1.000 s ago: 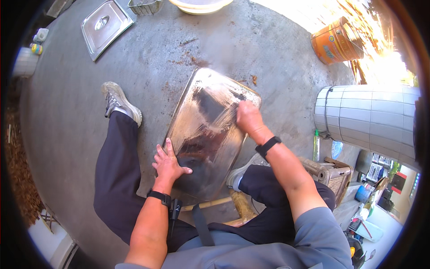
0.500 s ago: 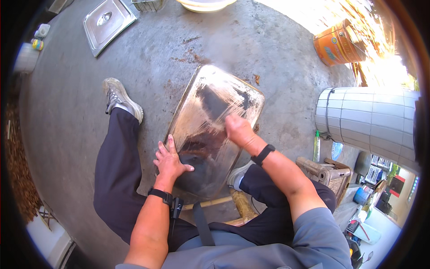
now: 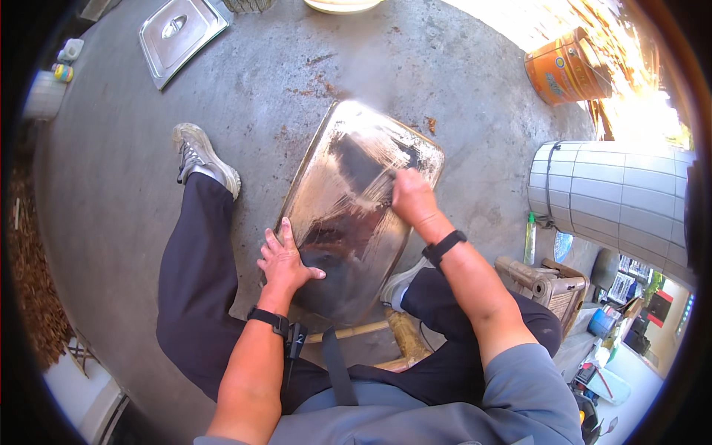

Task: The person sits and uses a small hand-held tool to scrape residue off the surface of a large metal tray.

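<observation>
One large metal tray [image 3: 356,215] lies tilted on the concrete floor [image 3: 111,193] between the person's legs. The left hand [image 3: 284,259] presses flat, fingers spread, on its near left edge. The right hand [image 3: 410,194] is closed on something I cannot make out, and has slid nearer along the tray since half a second ago. Far left lies one steel lid [image 3: 180,33]; far right, one orange can [image 3: 567,67].
</observation>
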Available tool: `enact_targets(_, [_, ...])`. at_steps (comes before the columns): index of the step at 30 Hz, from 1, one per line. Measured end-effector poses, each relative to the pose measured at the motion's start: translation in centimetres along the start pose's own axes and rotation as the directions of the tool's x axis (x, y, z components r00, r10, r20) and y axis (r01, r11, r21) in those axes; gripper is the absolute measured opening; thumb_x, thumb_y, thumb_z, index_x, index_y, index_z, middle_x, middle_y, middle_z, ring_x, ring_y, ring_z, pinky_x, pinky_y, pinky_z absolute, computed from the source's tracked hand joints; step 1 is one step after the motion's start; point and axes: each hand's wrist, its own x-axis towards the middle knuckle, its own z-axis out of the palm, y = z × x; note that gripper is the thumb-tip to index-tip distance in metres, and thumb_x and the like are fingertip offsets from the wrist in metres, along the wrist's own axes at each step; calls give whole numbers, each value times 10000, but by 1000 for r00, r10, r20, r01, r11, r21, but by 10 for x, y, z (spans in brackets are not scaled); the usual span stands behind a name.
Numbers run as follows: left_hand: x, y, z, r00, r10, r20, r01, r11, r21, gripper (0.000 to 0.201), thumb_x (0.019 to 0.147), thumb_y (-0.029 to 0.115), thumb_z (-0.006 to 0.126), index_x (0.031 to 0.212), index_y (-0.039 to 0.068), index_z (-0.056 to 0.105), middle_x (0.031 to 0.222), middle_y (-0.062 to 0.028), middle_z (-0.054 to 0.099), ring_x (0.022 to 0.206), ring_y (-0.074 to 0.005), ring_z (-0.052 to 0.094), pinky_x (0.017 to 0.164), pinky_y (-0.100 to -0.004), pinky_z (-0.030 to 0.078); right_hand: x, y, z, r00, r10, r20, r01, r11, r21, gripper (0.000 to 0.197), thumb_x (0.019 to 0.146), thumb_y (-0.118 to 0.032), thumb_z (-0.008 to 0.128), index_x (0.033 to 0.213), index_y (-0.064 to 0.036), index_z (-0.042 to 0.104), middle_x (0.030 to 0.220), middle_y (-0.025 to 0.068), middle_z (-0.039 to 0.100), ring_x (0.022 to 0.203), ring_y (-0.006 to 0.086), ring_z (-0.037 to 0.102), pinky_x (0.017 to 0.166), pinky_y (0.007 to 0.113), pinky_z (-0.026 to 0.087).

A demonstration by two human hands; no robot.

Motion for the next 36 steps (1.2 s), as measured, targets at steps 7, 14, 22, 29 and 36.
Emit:
enact_targets(7, [-2,2,-1,997,-64,40,62,997,45,1464,425,414,930,1518,178,-15,1511,-277,109,1330,-458,277,1025,-575,314,-19,-31,13,973,-191,132,179,979,99,112,704,-21,569,791,-46,503,737,164,523,659,347,590,587,439,510])
enact_targets(14, [0,3,-1,1000,-14,17,14,1000,6,1473,420,427,928,1519,169,-18,1511,-288,103,1336,-468,265,1021,-594,308,4,9,3,1000,8,9,-8,1000,0,88,744,-34,564,821,-26,524,762,182,549,697,357,591,624,444,512])
enact_targets(22, [1,2,-1,1000,3,-3,-3,1000,-14,1437,443,441,918,1523,220,-5,1523,-275,102,1330,-457,284,1009,-624,303,7,5,-3,998,68,-16,-68,997,-41,57,784,-34,546,826,-18,511,769,190,550,684,366,594,615,456,514])
enact_targets(29, [0,2,0,1000,11,-6,-11,1000,-12,1439,442,447,917,1522,217,-5,1516,-279,114,1328,-454,284,1008,-623,305,-11,-9,10,997,-45,55,45,999,4,91,755,-47,569,818,-27,507,760,176,544,665,358,594,627,436,521])
enact_targets(36, [0,-2,2,999,-32,10,31,999,18,1446,429,436,923,1522,219,1,1516,-273,120,1326,-455,286,1000,-625,309,-14,-24,12,982,-75,172,70,997,36,127,743,-61,602,822,-33,507,783,180,539,714,362,607,639,448,519])
